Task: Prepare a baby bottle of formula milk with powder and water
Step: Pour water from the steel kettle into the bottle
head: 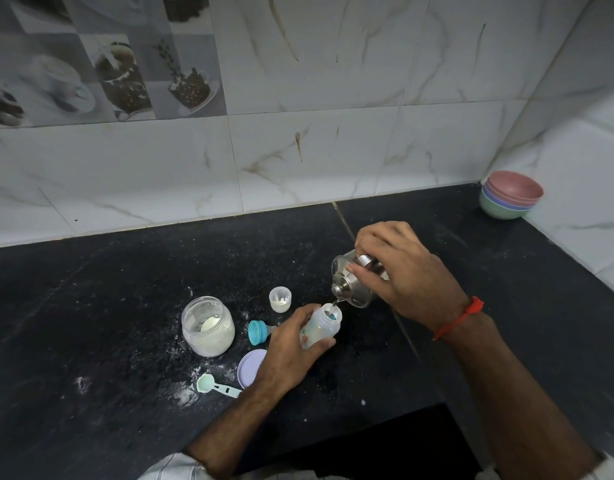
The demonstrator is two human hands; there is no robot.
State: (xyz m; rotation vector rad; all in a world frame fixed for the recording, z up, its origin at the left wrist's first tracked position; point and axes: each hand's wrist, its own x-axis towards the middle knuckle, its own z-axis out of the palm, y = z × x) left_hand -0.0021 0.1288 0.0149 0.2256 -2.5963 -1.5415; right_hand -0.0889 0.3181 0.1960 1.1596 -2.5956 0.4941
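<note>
Though powder-dusted, black counter, marble-tiled wall

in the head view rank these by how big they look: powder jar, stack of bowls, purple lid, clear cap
1. stack of bowls, powder jar: look alike, and the bowls sit farther back, so unranked
2. purple lid, partly hidden by the left hand
3. clear cap

**Pouring water into the bottle**

At centre frame my left hand grips the open baby bottle on the black counter. Just above it, my right hand tilts a steel vessel, its rim at the bottle's mouth. Left of the bottle lie the teal nipple ring, a small clear cap, the powder jar, its lilac lid and a scoop. Stacked bowls sit upper right.
</note>
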